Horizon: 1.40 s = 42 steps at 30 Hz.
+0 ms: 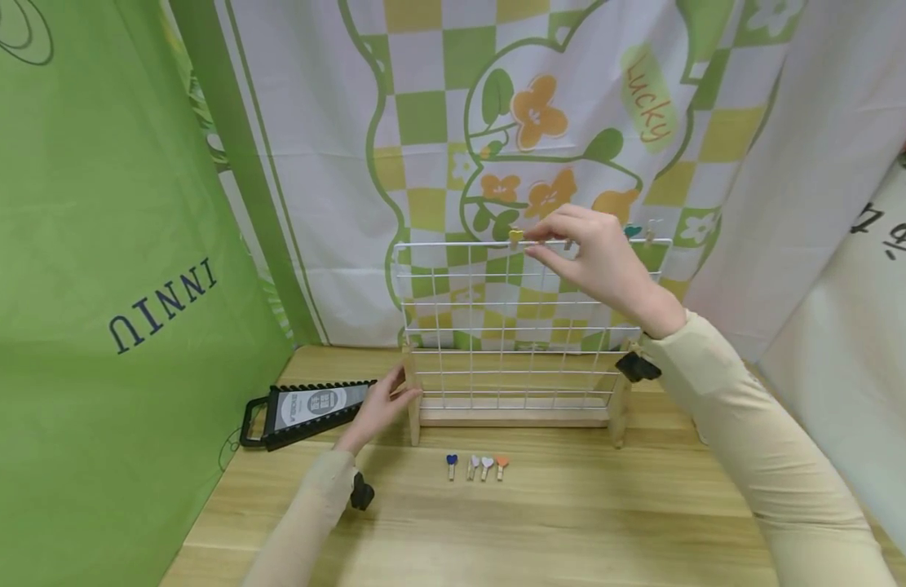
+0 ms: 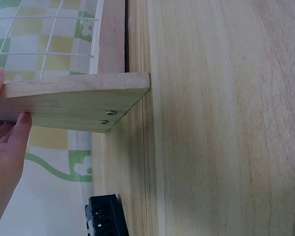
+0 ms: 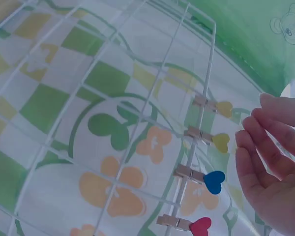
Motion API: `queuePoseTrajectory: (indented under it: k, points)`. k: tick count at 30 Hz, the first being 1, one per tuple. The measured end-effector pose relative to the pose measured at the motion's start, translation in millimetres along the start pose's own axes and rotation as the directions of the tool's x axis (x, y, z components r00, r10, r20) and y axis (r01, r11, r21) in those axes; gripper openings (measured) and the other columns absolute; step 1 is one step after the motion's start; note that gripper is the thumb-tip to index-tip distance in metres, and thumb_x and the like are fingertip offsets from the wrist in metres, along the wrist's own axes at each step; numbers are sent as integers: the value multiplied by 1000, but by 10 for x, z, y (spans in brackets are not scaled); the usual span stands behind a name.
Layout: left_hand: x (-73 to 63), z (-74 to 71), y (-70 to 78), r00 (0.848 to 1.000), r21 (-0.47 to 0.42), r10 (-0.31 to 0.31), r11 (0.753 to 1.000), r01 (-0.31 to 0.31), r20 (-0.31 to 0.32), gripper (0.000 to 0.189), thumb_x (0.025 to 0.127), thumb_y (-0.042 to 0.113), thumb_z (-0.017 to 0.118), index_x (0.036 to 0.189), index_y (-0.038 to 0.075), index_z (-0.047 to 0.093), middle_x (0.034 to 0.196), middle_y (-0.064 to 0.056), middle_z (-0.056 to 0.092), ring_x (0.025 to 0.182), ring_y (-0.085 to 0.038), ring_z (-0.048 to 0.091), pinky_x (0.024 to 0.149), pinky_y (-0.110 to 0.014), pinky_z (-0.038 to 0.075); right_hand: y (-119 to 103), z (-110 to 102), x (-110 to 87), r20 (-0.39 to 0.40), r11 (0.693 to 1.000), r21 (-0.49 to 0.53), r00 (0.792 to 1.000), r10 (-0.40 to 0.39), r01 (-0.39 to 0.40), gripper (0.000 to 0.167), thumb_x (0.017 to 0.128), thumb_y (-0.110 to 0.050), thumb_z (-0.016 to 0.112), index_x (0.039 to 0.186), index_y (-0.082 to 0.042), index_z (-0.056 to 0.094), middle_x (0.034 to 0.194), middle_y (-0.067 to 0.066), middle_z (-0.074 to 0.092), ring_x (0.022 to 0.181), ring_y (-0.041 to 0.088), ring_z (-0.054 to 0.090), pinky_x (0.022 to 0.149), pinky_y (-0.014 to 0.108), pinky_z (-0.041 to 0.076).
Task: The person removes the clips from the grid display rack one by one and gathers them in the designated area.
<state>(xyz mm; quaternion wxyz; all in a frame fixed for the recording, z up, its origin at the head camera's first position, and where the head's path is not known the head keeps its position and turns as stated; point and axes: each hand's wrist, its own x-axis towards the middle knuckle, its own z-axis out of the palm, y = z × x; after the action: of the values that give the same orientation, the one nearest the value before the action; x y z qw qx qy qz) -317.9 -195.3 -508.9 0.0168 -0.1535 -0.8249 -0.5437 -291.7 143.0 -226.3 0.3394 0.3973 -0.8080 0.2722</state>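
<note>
A white wire grid (image 1: pixel 470 303) stands upright in a wooden stand (image 1: pixel 511 417). My left hand (image 1: pixel 379 405) grips the stand's left wooden leg (image 2: pixel 73 88), thumb on one side and fingers on the other. Along the grid's top bar, mini clothespins with heart ends are clipped: two yellow ones (image 3: pixel 221 143), a blue one (image 3: pixel 214 182) and a red one (image 3: pixel 200 227). Farther right are a teal heart clothespin (image 1: pixel 632 231) and a pale one (image 1: pixel 651 234). Close to the yellow hearts, my right hand (image 3: pixel 278 147) holds nothing; its loosely bent fingers are apart from the clothespins.
Before the stand lie loose heart clothespins: dark blue (image 1: pixel 452 465), white (image 1: pixel 487 467) and orange (image 1: pixel 502 466). A black toothed rack with a handle (image 1: pixel 275 420) lies left of my left hand. A patterned curtain (image 1: pixel 423 122) hangs close behind the grid, a green one (image 1: pixel 115 204) at left.
</note>
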Motion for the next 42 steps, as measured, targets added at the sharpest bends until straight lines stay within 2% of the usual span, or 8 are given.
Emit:
queuePoseTrajectory:
  k: [2,6,8,14,21,27,42]
  points:
    - [-5,-2,-2,1000,0,5,1000,-5,-1,69,96,20,66,154,1,31,154,-23,41,144,-37,41,116,-48,42,22,-17,72,-14,1000,-10,1000,-13,12,12,87,-4,75,98,-2,75,93,12,73,87,23,67,71,15,46]
    - [2,-6,-12,1000,-5,15,1000,-15,2,68,96,19,66,153,-1,32,153,-24,42,144,-38,40,117,-49,42,69,-13,180,-19,999,-33,1000,-15,15,12,88,-6,74,99,-1,75,93,13,72,88,26,68,74,26,53]
    - [6,-5,-12,1000,-5,14,1000,-14,5,68,97,18,65,152,-2,32,154,-25,41,144,-39,39,117,-50,41,95,3,216,-4,999,-43,1000,-10,10,12,88,-6,75,98,0,74,95,13,72,89,26,68,77,32,56]
    - [-4,-3,40,1000,-5,-3,1000,3,20,66,98,11,62,152,-6,29,154,-29,37,145,-42,36,118,-51,38,163,79,282,66,998,-65,998,-18,22,14,86,-7,76,97,1,74,95,14,71,89,27,68,77,40,59]
    - [-114,-62,360,998,8,-3,1000,3,62,66,99,9,60,152,-10,26,154,-31,36,145,-44,35,118,-51,39,193,134,309,76,995,-93,996,-37,44,8,86,-5,75,92,1,75,89,15,71,84,28,69,75,40,60]
    - [-128,-66,379,998,-10,9,1000,-9,60,66,98,8,60,151,-11,26,153,-32,36,144,-45,34,117,-51,39,182,159,323,63,994,-103,997,-37,43,7,85,-3,77,89,2,74,86,16,72,81,30,69,75,40,60]
    - [-141,-61,394,999,2,-29,1000,29,37,69,98,13,62,153,-8,26,154,-29,36,145,-42,36,118,-48,39,141,135,353,68,994,-103,998,-19,26,6,84,-2,76,88,2,73,83,15,71,79,28,69,73,40,59]
